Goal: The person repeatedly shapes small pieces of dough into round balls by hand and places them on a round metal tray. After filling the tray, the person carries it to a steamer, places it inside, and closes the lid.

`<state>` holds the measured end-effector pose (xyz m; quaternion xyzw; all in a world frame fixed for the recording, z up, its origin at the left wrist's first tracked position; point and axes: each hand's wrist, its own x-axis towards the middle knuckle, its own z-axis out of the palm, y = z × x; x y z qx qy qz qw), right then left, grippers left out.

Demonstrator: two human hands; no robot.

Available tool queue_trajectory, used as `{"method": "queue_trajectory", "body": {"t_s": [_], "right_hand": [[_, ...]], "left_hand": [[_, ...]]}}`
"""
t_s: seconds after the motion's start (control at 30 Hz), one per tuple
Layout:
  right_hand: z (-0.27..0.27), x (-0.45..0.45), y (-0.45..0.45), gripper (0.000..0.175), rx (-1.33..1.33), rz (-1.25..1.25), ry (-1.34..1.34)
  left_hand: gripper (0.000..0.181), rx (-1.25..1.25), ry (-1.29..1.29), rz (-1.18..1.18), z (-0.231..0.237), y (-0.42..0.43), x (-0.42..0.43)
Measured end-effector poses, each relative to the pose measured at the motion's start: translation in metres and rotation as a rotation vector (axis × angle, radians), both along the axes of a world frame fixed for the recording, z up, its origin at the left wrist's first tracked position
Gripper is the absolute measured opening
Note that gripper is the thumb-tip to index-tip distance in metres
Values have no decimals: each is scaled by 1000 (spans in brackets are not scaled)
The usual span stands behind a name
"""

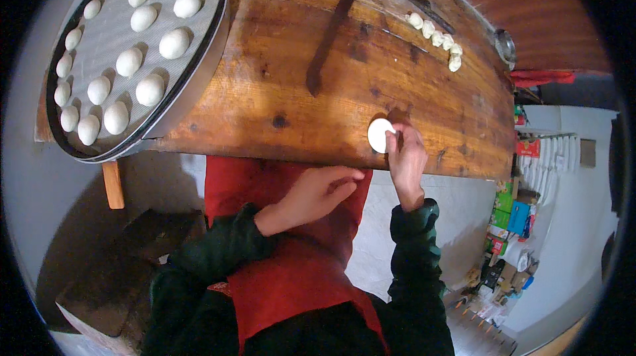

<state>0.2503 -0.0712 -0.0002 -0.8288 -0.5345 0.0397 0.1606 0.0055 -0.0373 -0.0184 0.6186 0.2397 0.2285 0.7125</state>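
Note:
My right hand (408, 155) pinches the right edge of a flat, round white disc, apparently dough (379, 135), between thumb and fingers. The disc is at the wooden tabletop (268, 83), close to its front edge; whether it lies flat or is lifted a little I cannot tell. My left hand (318, 194) hangs just in front of the table edge, before my red apron (293, 266). It holds nothing that I can see, with a gap between thumb and forefinger. Several small dough pieces (437, 38) lie in a crooked row at the back right.
A large round steamer tray (198, 75) with a mesh liner stands at the left, its rim overhanging the table front. Several smooth dough balls (144, 18) rest spaced on it. A metal bowl (505, 48) is at the far right edge. Boxes (519, 218) are piled by the right wall.

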Motion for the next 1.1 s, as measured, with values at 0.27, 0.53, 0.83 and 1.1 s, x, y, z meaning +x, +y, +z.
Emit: {"method": "queue_trajectory", "body": {"t_s": [0.27,0.53,0.83,1.1], "right_hand": [[34,-72,0,11,224,479,421],[-20,-100,121,26,285,207,9],[-35,-87,128,27,299,226,197],[-8,-87,108,23,-70,-13,1042]], "left_hand": [[38,-901,-226,160,-9,29,3],[35,-498,-140,615,22,91,-46],[34,-570,-233,542,8,152,-19],[34,-604,-323,502,-22,160,8]]}}
